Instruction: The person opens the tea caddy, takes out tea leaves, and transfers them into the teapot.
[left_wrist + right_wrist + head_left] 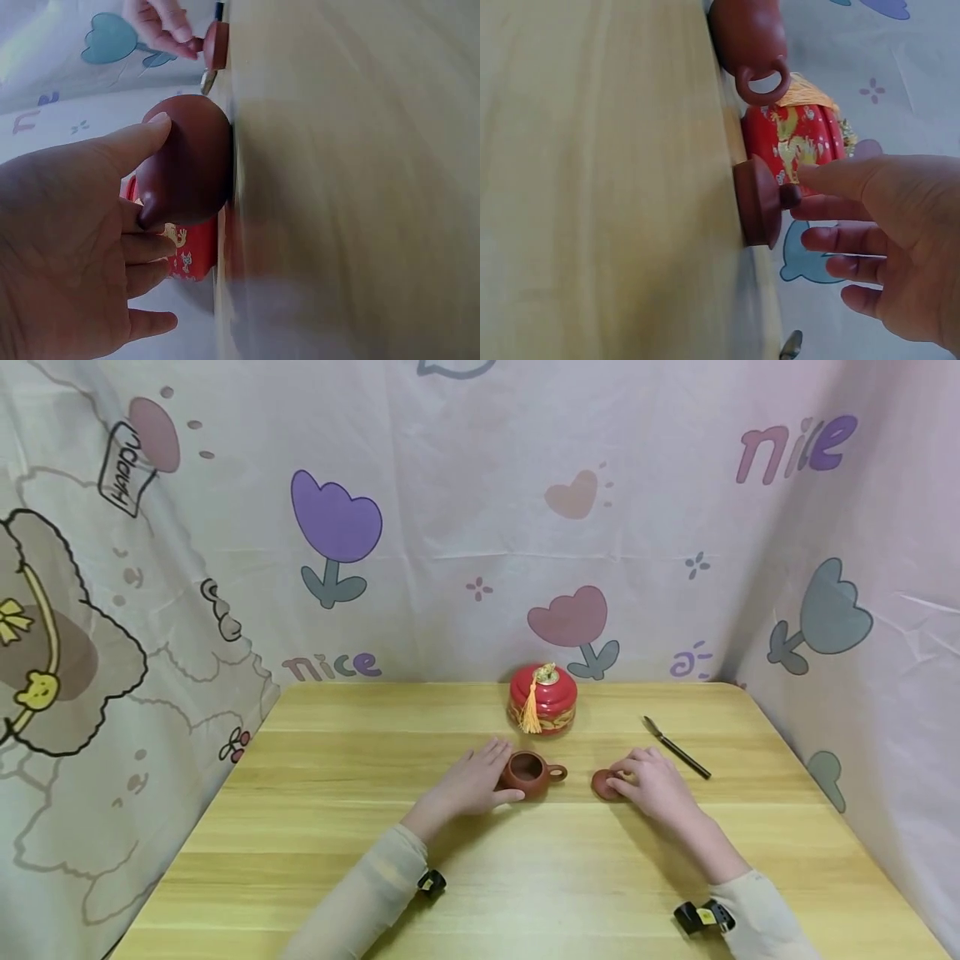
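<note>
A reddish-brown clay teapot (pixel 531 785) stands uncovered on the table, its handle pointing right. My left hand (pixel 474 778) holds it from the spout side, thumb in front and fingers behind. In the left wrist view the thumb presses the teapot's body (pixel 196 154), with the fingers beside the spout. To the right, the teapot lid (pixel 604 785) sits on the tabletop, knob up. The thumb and index finger of my right hand (pixel 654 783) are at the lid's knob (pixel 790 196), pinching it; the other fingers are loosely bent.
Behind the teapot stands a red lidded jar (pixel 551 702) with gold decoration and a yellow tassel. A slim dark-handled tool (pixel 684 757) with a pointed metal tip lies beyond the right hand. Printed cloth (pixel 465 527) hangs around the wooden table (pixel 337 860).
</note>
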`<state>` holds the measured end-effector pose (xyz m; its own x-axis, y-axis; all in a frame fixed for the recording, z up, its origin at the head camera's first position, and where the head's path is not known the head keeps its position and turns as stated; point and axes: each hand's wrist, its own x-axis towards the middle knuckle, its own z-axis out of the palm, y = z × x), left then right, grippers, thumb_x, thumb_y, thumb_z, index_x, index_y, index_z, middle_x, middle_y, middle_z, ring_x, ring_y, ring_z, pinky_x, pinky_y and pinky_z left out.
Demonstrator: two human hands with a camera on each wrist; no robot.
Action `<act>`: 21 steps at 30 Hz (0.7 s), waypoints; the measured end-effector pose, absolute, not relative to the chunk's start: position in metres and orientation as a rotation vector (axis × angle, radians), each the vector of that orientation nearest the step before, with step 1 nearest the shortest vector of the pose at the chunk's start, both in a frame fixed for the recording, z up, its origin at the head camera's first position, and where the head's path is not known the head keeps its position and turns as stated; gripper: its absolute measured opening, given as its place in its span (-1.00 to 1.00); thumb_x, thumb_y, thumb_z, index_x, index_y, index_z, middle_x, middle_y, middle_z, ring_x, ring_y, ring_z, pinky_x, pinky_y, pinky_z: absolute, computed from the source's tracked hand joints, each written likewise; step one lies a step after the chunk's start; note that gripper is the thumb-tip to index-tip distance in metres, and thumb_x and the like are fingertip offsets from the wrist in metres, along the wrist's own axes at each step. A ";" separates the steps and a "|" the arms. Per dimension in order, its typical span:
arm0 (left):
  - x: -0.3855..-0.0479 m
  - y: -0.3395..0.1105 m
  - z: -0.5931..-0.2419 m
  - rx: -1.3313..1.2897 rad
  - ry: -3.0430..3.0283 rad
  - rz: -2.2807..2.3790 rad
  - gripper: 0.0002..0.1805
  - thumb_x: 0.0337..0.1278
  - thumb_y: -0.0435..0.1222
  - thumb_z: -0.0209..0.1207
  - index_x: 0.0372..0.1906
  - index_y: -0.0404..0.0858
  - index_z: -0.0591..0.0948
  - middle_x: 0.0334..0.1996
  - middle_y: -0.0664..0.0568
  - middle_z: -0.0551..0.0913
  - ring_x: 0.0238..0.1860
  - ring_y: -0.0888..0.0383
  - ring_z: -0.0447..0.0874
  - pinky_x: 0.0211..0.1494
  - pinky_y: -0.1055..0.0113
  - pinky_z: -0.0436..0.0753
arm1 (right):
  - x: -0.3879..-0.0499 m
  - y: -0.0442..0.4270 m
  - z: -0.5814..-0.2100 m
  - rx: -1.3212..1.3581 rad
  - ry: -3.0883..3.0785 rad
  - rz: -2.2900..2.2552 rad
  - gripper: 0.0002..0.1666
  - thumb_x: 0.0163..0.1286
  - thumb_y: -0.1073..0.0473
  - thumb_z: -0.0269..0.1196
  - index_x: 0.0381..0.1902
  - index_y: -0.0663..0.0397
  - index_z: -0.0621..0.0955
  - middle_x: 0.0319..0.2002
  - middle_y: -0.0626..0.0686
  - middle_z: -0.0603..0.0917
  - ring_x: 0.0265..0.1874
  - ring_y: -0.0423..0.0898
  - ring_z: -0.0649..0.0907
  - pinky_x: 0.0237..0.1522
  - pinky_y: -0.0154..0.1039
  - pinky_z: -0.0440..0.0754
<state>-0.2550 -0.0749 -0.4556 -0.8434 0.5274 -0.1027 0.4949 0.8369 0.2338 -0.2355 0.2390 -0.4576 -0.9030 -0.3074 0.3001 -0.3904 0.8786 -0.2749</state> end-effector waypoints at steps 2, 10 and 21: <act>-0.254 -0.074 -0.454 0.806 2.848 0.272 -0.04 0.28 0.28 -0.05 0.54 -0.25 0.04 0.56 -0.13 0.01 0.59 -0.03 -0.10 0.54 -0.11 0.11 | -0.235 0.240 -0.457 0.530 -2.793 0.494 -0.74 0.22 0.05 0.38 -0.20 0.07 0.75 -0.24 0.04 0.70 -0.19 0.01 0.54 -0.13 0.01 0.46; -0.252 -0.079 -0.438 0.842 2.815 0.221 -0.07 0.31 0.24 -0.05 0.54 -0.26 0.05 0.56 -0.16 0.02 0.58 -0.09 -0.11 0.54 -0.16 0.03 | -0.236 0.242 -0.448 0.544 -2.758 0.509 -0.69 0.23 0.06 0.38 -0.15 0.14 0.73 -0.18 0.13 0.71 -0.11 0.11 0.58 -0.05 0.10 0.50; -0.257 -0.094 -0.410 0.901 2.859 0.045 -0.13 0.30 0.25 -0.03 0.54 -0.15 0.11 0.55 -0.05 0.07 0.59 -0.09 -0.17 0.55 -0.20 -0.13 | -0.250 0.234 -0.416 0.619 -2.731 0.478 -0.63 0.28 0.05 0.34 -0.07 0.18 0.70 -0.10 0.22 0.69 -0.05 0.19 0.57 -0.03 0.18 0.53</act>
<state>-0.2570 -0.0938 -0.4104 -0.8099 0.5726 -0.1271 0.5683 0.8197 0.0713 -0.2498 0.2343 -0.4156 -0.8621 -0.3597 0.3569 -0.4596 0.8517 -0.2518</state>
